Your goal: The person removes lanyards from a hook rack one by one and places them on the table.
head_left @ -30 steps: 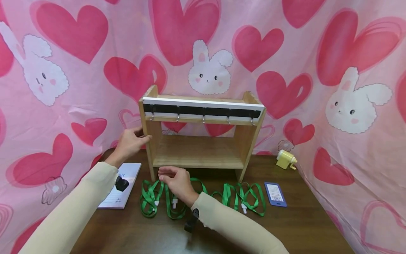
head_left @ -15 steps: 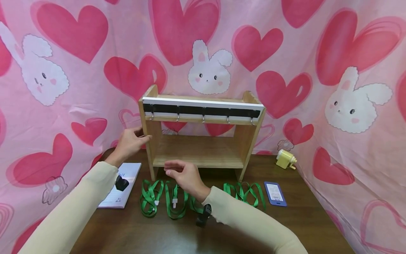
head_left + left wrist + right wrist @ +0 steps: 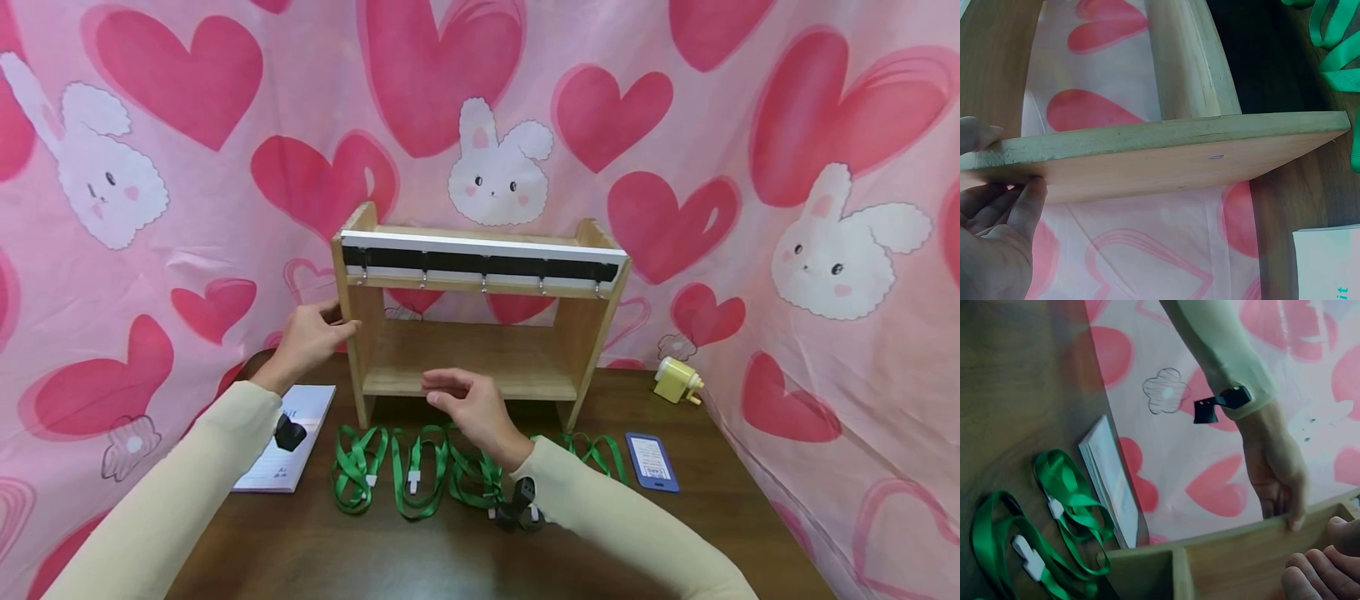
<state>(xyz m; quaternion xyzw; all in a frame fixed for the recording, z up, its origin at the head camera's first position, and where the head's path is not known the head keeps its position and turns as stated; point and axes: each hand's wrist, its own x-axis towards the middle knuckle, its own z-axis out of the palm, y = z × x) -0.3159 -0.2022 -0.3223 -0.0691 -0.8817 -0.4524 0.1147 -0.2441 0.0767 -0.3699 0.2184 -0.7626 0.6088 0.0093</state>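
Note:
My left hand (image 3: 307,337) grips the left side panel of a wooden shelf (image 3: 468,383). In the left wrist view the thumb lies over the panel's edge (image 3: 1166,131) and the fingers bend against its outer face. My right hand (image 3: 476,408) hovers in front of the lower board, fingers loosely bent, with nothing visible in it. Below it on the table lie green lanyards with white clips: one at the left (image 3: 356,475), another beside it (image 3: 420,504), and more partly hidden under my right wrist. Along the shelf's top front runs a black-and-white strip (image 3: 483,262) with several small metal hooks.
A white notebook (image 3: 300,433) lies left of the shelf, partly under my left sleeve. On the right are a blue badge holder (image 3: 651,461) and a yellow crank sharpener (image 3: 677,380). A pink heart-and-rabbit cloth (image 3: 675,100) hangs behind and at both sides.
My right hand has moved rightward and slightly up along the front of the shelf, uncovering the second lanyard from the left. The left hand keeps its hold on the side panel.

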